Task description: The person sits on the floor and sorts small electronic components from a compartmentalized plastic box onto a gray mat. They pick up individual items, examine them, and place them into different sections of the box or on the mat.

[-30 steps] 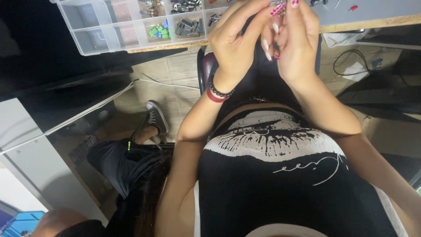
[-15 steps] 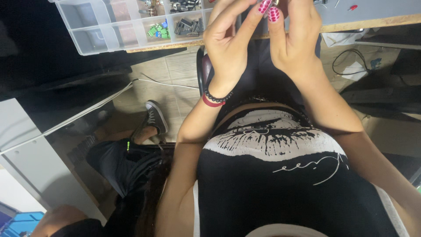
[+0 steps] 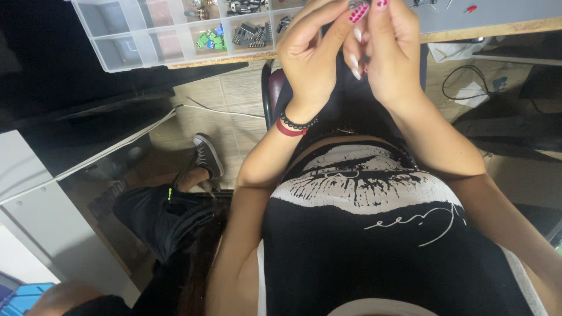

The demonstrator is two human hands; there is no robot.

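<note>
Left hand (image 3: 313, 61): raised in front of the desk edge, wrist bent, fingers curled up and inward, tips meeting those of the other hand; beaded black bracelet and red band (image 3: 295, 124) at the wrist.
Right hand (image 3: 393, 55): raised just beside the left, palm turned inward, fingers folded, tips pressed toward the left fingertips.
Grip: both hands pinched together around a small grey part (image 3: 355, 4) at the top picture edge; too small and cut off to tell its kind.
Nails: long, pink with dark dots on some, pale on others.
Parts box (image 3: 117, 35): clear plastic, split into square compartments, on the desk left of the hands; green and blue blocks (image 3: 212, 40) in one cell, dark ridged pieces (image 3: 252, 34) in the next.
Desk (image 3: 497, 26): pale wooden edge, grey top, beyond the hands.
Floor below the desk: beige tiles, black cable loop (image 3: 468, 88) to the right.
Shoe (image 3: 208, 155): dark canvas with white sole, another person's, left of the left forearm.
</note>
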